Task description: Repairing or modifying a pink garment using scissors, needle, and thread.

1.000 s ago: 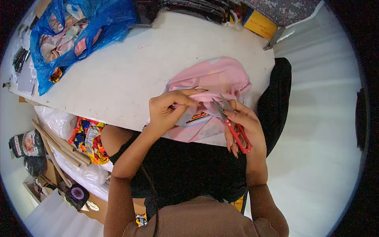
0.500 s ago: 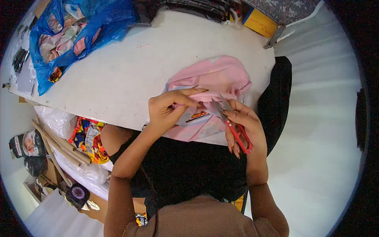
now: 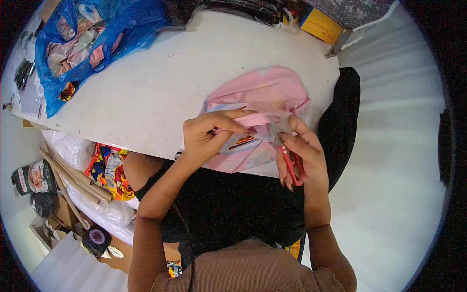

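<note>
Pink fabric [image 3: 258, 87] with pale printed patches lies bunched at the front right of the white table [image 3: 136, 87]. My left hand [image 3: 206, 136] pinches a folded edge of it, and a thin pink strand shows between the fingers. My right hand [image 3: 309, 151] grips red-handled scissors [image 3: 294, 168], whose blades are blurred against the fabric just right of my left fingers; whether they touch it is hard to tell.
A blue plastic bag [image 3: 124, 22] of fabric pieces sits back left, a yellow box [image 3: 321, 27] back right. Below the table's left edge are wrapped white bundles [image 3: 68, 143], brown tubes [image 3: 73, 180] and colorful cloth [image 3: 107, 165]. A black padded item [image 3: 345, 117] borders the right.
My right hand and the scissors have moved slightly up, bringing the now-blurred blades further toward the pink fold. My left hand stays nearly in place on the fabric.
</note>
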Tool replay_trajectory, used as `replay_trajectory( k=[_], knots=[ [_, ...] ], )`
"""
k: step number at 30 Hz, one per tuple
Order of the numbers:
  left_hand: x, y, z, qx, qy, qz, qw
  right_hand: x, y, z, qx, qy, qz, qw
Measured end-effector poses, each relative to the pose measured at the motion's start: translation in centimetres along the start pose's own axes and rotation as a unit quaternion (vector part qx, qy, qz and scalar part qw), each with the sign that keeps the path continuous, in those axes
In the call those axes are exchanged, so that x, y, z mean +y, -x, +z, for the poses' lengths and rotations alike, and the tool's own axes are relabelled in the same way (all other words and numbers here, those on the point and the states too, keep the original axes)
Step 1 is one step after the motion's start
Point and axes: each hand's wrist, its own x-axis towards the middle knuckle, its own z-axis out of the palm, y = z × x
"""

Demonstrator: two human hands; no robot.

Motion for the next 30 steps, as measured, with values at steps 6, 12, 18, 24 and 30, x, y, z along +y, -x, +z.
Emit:
replay_trajectory(
  k=[6, 12, 18, 24, 30],
  knots=[
    [0.4, -0.2, 0.1, 0.016, 0.02, -0.011, 1.0, 1.5, -0.8, 0.8, 0.028, -0.057, -0.28, 0.958],
    [0.3, -0.1, 0.3, 0.003, 0.039, -0.025, 0.999, 0.9, -1.3, -0.4, 0.143, 0.34, -0.313, 0.875],
    [0.3, 0.3, 0.5, -0.009, 0.028, -0.03, 0.999, 2.4, -2.4, 0.6, 0.212, 0.3, -0.288, 0.884],
    [0.4, 0.0, 0.8, 0.003, 0.03, -0.021, 0.999, 1.4, -1.7, -1.4, 0.252, 0.096, -0.35, 0.897],
    [0.3, 0.0, 0.5, 0.017, 0.023, -0.014, 0.999, 0.7, -1.3, -2.6, 0.092, 0.157, -0.422, 0.888]
  ],
)
